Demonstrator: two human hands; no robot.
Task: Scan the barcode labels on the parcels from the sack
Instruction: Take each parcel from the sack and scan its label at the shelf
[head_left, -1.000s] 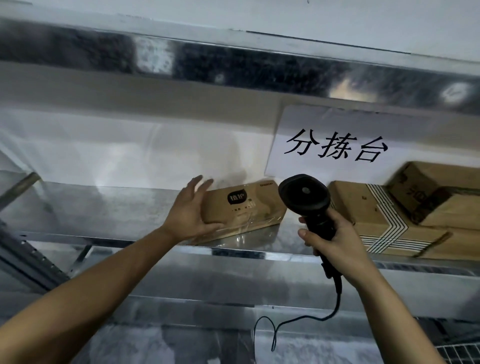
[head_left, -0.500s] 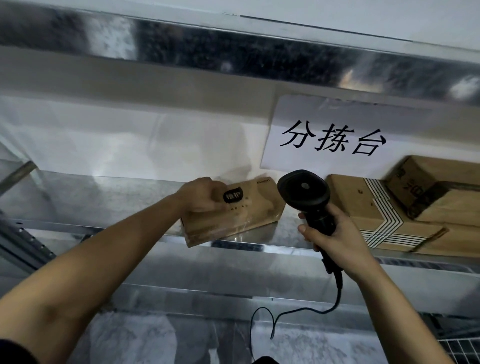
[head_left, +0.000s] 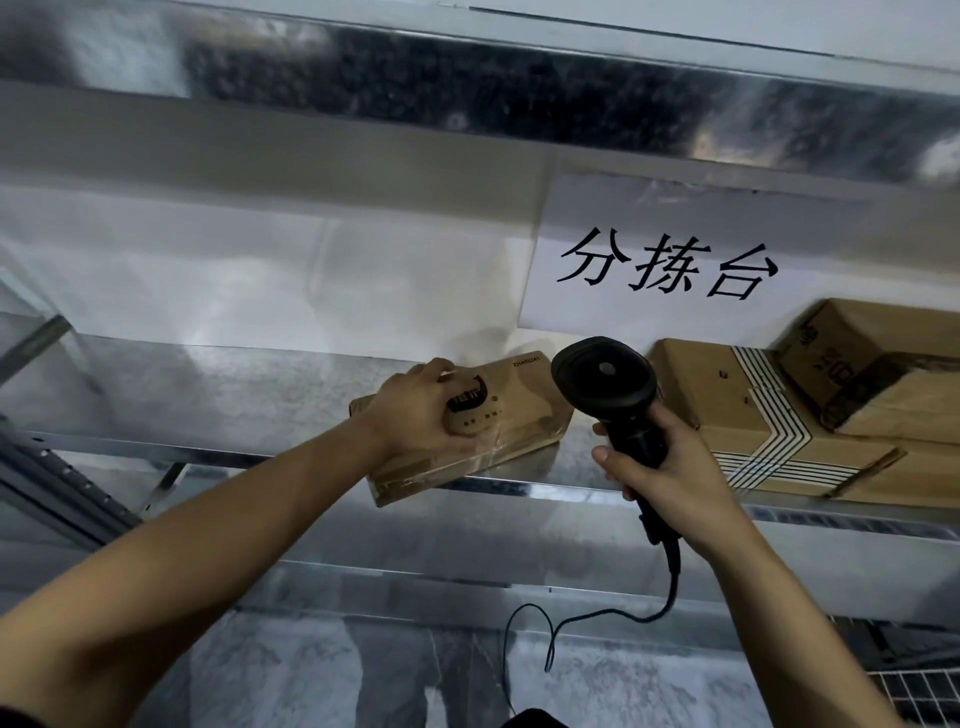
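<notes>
left hand (head_left: 423, 415) fingers curled over flat parcel (head_left: 514, 410), long axis diagonal; right hand (head_left: 670, 478) grips upright scanner (head_left: 605, 379)

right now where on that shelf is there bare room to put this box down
The open stretch is the bare shelf left of the left hand and the flat box it holds, out to the slanted brace. Between that box and the striped box only a narrow gap is left, and the scanner in the right hand hangs before it. The right end is stacked.
</notes>
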